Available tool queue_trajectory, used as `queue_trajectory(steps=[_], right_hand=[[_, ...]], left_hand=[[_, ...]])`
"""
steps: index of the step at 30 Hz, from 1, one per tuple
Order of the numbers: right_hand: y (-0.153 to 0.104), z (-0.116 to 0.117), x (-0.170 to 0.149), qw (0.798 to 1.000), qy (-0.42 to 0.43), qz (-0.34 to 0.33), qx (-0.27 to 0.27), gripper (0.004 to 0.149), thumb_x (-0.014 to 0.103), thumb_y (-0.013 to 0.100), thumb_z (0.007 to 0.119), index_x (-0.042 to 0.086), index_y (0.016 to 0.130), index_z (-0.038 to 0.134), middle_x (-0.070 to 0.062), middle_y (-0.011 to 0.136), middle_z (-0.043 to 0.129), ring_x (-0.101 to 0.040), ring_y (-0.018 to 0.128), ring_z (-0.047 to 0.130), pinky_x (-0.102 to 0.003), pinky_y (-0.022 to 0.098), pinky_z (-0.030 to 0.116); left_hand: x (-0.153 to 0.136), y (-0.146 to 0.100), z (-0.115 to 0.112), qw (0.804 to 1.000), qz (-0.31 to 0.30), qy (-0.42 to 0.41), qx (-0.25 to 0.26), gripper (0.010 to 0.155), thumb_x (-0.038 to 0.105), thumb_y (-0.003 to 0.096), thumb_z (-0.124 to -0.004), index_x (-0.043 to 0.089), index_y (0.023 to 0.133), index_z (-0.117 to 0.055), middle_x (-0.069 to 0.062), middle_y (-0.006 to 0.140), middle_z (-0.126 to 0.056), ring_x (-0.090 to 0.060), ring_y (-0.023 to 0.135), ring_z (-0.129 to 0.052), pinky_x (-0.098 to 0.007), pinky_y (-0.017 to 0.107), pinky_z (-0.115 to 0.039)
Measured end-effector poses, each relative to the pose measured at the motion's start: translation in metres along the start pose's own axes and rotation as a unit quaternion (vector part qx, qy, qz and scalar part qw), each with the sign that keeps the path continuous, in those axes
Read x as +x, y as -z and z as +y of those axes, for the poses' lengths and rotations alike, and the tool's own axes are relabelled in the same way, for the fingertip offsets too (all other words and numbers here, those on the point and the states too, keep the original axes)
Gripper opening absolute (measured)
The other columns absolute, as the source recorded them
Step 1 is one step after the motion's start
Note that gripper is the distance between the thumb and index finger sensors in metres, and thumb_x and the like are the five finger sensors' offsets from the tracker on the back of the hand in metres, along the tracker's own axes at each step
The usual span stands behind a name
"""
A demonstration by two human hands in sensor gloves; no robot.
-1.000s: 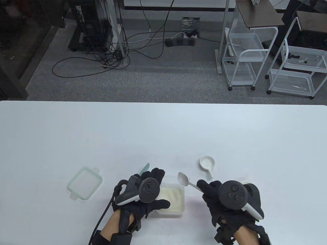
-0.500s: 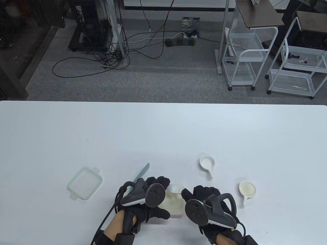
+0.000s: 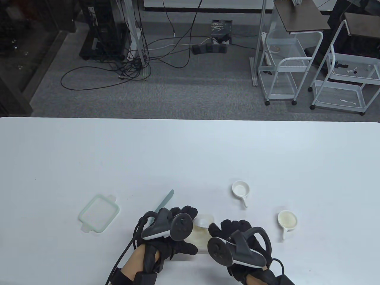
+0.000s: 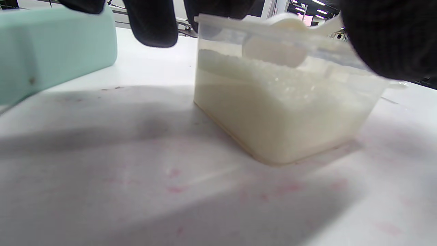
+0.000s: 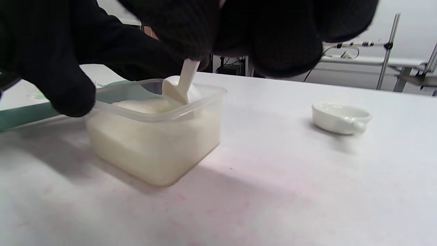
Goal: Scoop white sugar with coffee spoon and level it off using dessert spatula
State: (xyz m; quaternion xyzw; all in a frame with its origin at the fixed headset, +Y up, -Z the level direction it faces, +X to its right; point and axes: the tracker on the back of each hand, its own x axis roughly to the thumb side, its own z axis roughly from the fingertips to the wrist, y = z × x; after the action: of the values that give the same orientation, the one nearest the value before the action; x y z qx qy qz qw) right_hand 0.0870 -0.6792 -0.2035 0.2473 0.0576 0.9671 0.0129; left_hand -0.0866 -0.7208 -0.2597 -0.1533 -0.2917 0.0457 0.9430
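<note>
The right hand [image 3: 234, 234] was seen at the near right side of the sugar container [image 3: 204, 234], its fingers curled round the handle of the coffee spoon [image 5: 184, 83]. The spoon's bowl was lowered inside the container, at the surface of the white sugar [image 5: 150, 136] near the far corner. The left hand [image 3: 172, 234] was laid against the container's left side; its fingers [image 4: 150, 24] were hanging over the far rim, but whether they were gripping it could not be told.

The clear container was seen filled with sugar to well over half its height, standing on the white table [image 3: 190, 154]. The pale green dessert spatula [image 3: 163, 203] was lying on the table just left of the container, its blade pointing away past the left hand and its handle hidden under that hand; no grip on it could be made out.

Further left, the green-rimmed lid [image 3: 99, 213] was lying flat. To the right, two small white handled dishes were placed: one [image 3: 240, 190] beyond the container, the other [image 3: 287, 221] well right of the right hand.
</note>
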Motion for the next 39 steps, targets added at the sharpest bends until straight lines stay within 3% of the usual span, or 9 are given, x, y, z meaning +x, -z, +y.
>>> queue_trajectory(steps=[8, 11, 16, 23, 31, 33, 36, 39], right_hand=[[0.004, 0.007, -0.019, 0.986, 0.164, 0.015, 0.030, 0.046, 0.016, 0.047, 0.074, 0.005, 0.092, 0.075, -0.018, 0.063, 0.086, -0.034, 0.051, 0.091, -0.065, 0.056, 0.070], [0.006, 0.013, -0.030, 0.966, 0.252, 0.034, 0.040, 0.046, 0.017, 0.047, 0.073, 0.002, 0.091, 0.075, -0.018, 0.060, 0.088, -0.032, 0.047, 0.094, -0.063, 0.054, 0.074], [0.006, 0.024, -0.053, 0.917, 0.387, 0.084, 0.051, 0.046, 0.017, 0.047, 0.072, 0.000, 0.089, 0.077, -0.018, 0.057, 0.089, -0.031, 0.043, 0.095, -0.062, 0.050, 0.076], [0.001, 0.021, -0.067, 0.888, 0.450, 0.087, 0.046, 0.045, 0.017, 0.048, 0.071, -0.001, 0.089, 0.077, -0.018, 0.057, 0.089, -0.031, 0.043, 0.095, -0.061, 0.050, 0.076], [-0.001, 0.019, -0.073, 0.882, 0.461, 0.089, 0.040, 0.045, 0.017, 0.048, 0.071, -0.001, 0.090, 0.076, -0.018, 0.058, 0.089, -0.031, 0.043, 0.094, -0.062, 0.051, 0.075], [-0.002, 0.018, -0.073, 0.881, 0.463, 0.087, 0.039, 0.046, 0.017, 0.048, 0.071, 0.000, 0.090, 0.076, -0.018, 0.058, 0.089, -0.031, 0.044, 0.094, -0.062, 0.051, 0.075], [-0.002, 0.017, -0.074, 0.879, 0.469, 0.084, 0.035, 0.045, 0.017, 0.048, 0.071, -0.001, 0.090, 0.076, -0.018, 0.058, 0.089, -0.031, 0.044, 0.094, -0.062, 0.051, 0.075], [-0.003, 0.015, -0.075, 0.878, 0.470, 0.083, 0.031, 0.046, 0.017, 0.048, 0.071, -0.001, 0.090, 0.076, -0.018, 0.058, 0.088, -0.031, 0.044, 0.094, -0.062, 0.051, 0.075]], left_hand=[[0.001, 0.000, 0.000, 1.000, 0.002, 0.002, -0.005, 0.114, 0.075, 0.0260, -0.080, 0.020, 0.115, -0.034, -0.009, 0.123, -0.046, -0.044, 0.106, -0.066, -0.072, 0.072, -0.053], [0.001, 0.000, 0.000, 1.000, 0.002, 0.004, -0.006, 0.114, 0.075, 0.0259, -0.079, 0.020, 0.115, -0.034, -0.010, 0.123, -0.046, -0.044, 0.106, -0.066, -0.072, 0.072, -0.053], [0.001, 0.001, 0.000, 1.000, 0.004, 0.006, -0.008, 0.114, 0.075, 0.0259, -0.079, 0.020, 0.115, -0.034, -0.009, 0.123, -0.046, -0.044, 0.106, -0.065, -0.072, 0.072, -0.053], [0.002, 0.001, 0.000, 1.000, 0.005, 0.006, -0.009, 0.114, 0.075, 0.0259, -0.079, 0.020, 0.115, -0.034, -0.010, 0.123, -0.045, -0.045, 0.106, -0.065, -0.072, 0.072, -0.053], [0.000, -0.003, 0.003, 1.000, 0.008, 0.014, -0.001, 0.116, 0.078, 0.0226, -0.075, 0.019, 0.115, -0.035, -0.010, 0.123, -0.047, -0.046, 0.106, -0.064, -0.071, 0.072, -0.053], [-0.008, -0.007, 0.011, 1.000, 0.019, -0.018, 0.015, 0.115, 0.078, 0.0238, -0.071, 0.018, 0.115, -0.036, -0.012, 0.122, -0.048, -0.047, 0.106, -0.064, -0.071, 0.072, -0.053], [-0.028, -0.018, 0.027, 0.993, 0.068, -0.065, 0.078, 0.110, 0.079, 0.0264, -0.063, 0.018, 0.115, -0.041, -0.013, 0.121, -0.054, -0.047, 0.105, -0.065, -0.071, 0.072, -0.053], [-0.046, -0.028, 0.037, 0.983, 0.134, -0.042, 0.119, 0.104, 0.077, 0.0306, -0.063, 0.017, 0.114, -0.047, -0.015, 0.118, -0.062, -0.047, 0.102, -0.070, -0.070, 0.071, -0.057]])
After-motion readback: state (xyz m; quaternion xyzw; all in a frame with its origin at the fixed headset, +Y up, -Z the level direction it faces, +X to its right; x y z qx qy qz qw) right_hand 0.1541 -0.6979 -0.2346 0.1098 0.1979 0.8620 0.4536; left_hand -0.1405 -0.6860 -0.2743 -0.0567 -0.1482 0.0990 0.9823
